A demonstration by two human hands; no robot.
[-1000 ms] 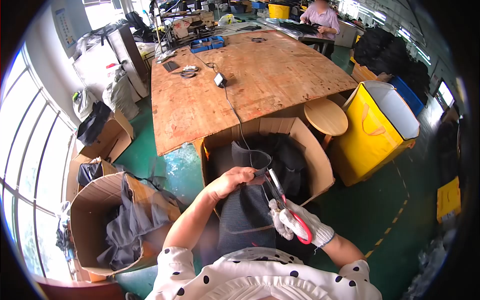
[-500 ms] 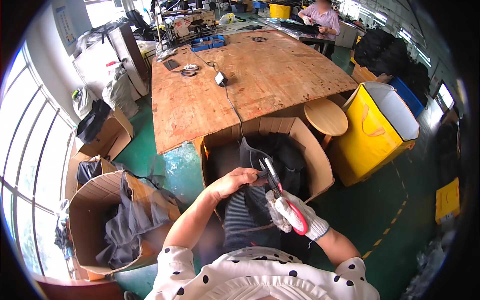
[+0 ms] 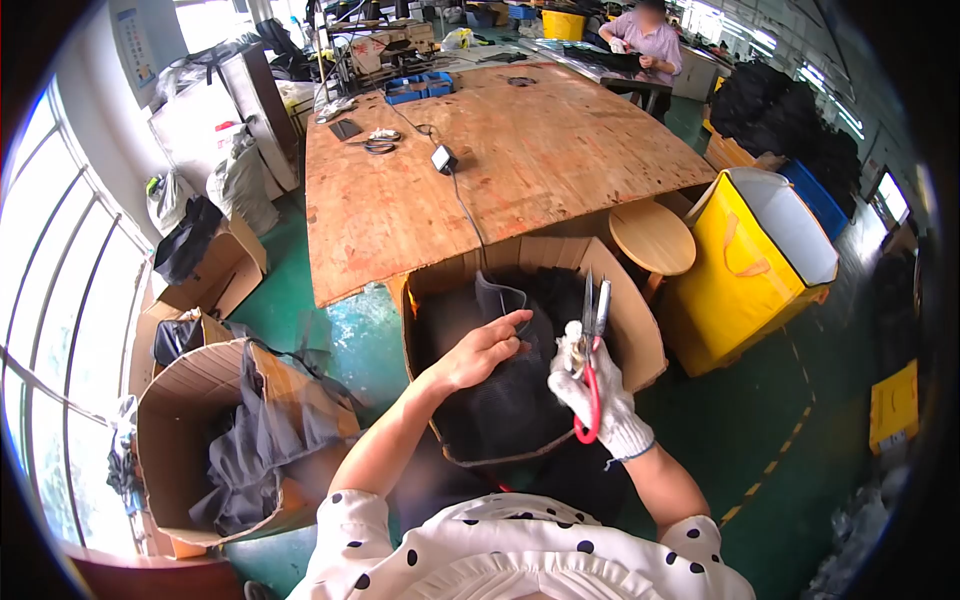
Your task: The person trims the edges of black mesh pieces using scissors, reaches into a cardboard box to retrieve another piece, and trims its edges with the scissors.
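Note:
My left hand (image 3: 482,354), bare, reaches over the cardboard box (image 3: 630,330) in front of me. Its fingers are stretched out to the right and nothing shows in them. Below and beyond it, dark mesh-like fabric (image 3: 500,405) fills the box, and a strip of it stands up near the far wall. In a white knitted glove, my right hand (image 3: 600,405) grips red-handled scissors (image 3: 590,385) above the right side of the box. The blades point away from me and stand slightly apart.
Beyond the box is a wooden table (image 3: 500,130) carrying a cable with a small device (image 3: 443,158) and blue trays (image 3: 418,88). A round stool (image 3: 652,237) and yellow bag (image 3: 730,270) stand right. Another box (image 3: 180,430) holds grey fabric at left. A person (image 3: 645,45) works far off.
My left hand has let go of the dark ribbed fabric, which has dropped into the box. My right hand has moved right with the scissors, whose blades now point more straight ahead.

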